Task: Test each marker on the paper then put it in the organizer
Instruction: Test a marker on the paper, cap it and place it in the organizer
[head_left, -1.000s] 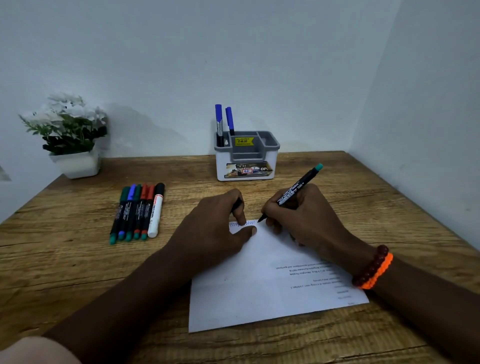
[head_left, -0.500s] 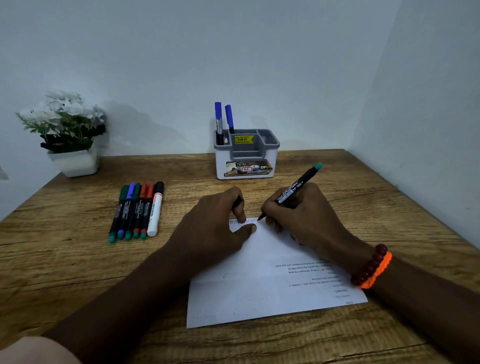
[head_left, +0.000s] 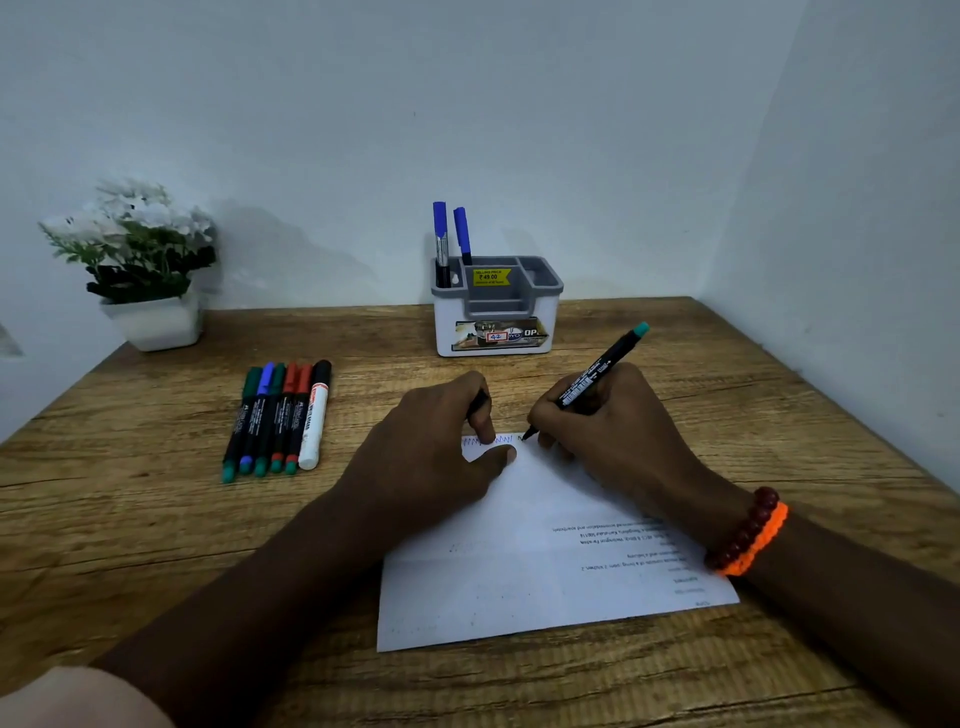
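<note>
My right hand (head_left: 613, 436) grips a black marker with a green end (head_left: 597, 376), its tip touching the top edge of the white paper (head_left: 535, 561) beside zigzag test marks. My left hand (head_left: 431, 457) rests on the paper's upper left corner and holds a dark cap (head_left: 479, 402) between its fingers. A row of several capped markers (head_left: 278, 418) lies on the table to the left. The grey and white organizer (head_left: 496, 312) stands at the back centre with two blue-capped markers (head_left: 449, 234) upright in its left slot.
A white pot with white flowers (head_left: 145, 270) stands at the back left corner of the wooden table (head_left: 130, 545). Walls close the table at the back and on the right. I wear red and orange bracelets (head_left: 748, 532) on my right wrist.
The marker tip has shifted slightly along the top of the paper. The view has drifted a little; both hands stay in the same place.
</note>
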